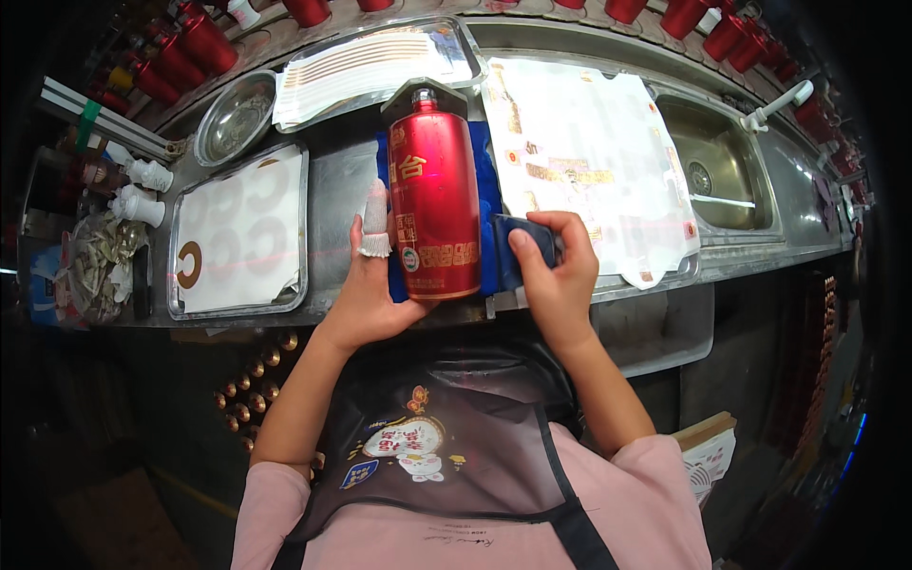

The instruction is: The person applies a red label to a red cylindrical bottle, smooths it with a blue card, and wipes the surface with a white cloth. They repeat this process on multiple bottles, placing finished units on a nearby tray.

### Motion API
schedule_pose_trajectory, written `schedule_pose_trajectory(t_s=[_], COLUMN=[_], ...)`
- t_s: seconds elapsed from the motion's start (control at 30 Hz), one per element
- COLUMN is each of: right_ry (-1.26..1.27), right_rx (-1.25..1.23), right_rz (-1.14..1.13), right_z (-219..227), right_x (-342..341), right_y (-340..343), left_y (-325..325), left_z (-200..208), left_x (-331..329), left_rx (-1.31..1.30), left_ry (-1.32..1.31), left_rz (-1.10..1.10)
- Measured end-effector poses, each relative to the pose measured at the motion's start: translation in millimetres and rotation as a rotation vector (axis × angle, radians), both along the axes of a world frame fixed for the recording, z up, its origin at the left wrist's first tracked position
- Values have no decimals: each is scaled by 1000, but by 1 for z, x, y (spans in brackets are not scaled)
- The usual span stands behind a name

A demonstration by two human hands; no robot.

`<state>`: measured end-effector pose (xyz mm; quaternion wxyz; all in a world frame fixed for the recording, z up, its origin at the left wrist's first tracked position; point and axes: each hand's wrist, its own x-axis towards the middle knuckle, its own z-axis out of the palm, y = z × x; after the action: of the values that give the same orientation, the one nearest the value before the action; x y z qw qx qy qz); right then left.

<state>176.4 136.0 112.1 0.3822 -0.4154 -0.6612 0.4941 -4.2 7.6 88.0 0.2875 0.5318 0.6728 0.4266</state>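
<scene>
A glossy red bottle with gold lettering lies on a blue cloth at the middle of the counter, its neck pointing away from me. My left hand is closed round the bottle's left side and base, a white finger cot on one finger. Just right of the bottle, my right hand pinches a dark blue squeegee-like pad between thumb and fingers. The pad's exact kind does not show. Its left edge is close to the bottle, and I cannot tell whether they touch.
On the left stands a metal tray with a sheet of ring-shaped decals, a steel bowl behind it. Another tray of strips lies at the back. A large decal sheet and a sink with a white tap are at right.
</scene>
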Motion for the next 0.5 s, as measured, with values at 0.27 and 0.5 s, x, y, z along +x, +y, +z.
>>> schedule_pose_trajectory(t_s=[0.27,0.5], right_ry=[57,119], right_rx=[245,52], right_rz=[69,29], right_z=[-10,-13], right_x=[1,4], right_y=[-3,2], left_y=[4,-5], left_z=[5,13], left_x=[3,15], left_rx=[-73,157], left_ry=[612,418], left_rz=[-25,129])
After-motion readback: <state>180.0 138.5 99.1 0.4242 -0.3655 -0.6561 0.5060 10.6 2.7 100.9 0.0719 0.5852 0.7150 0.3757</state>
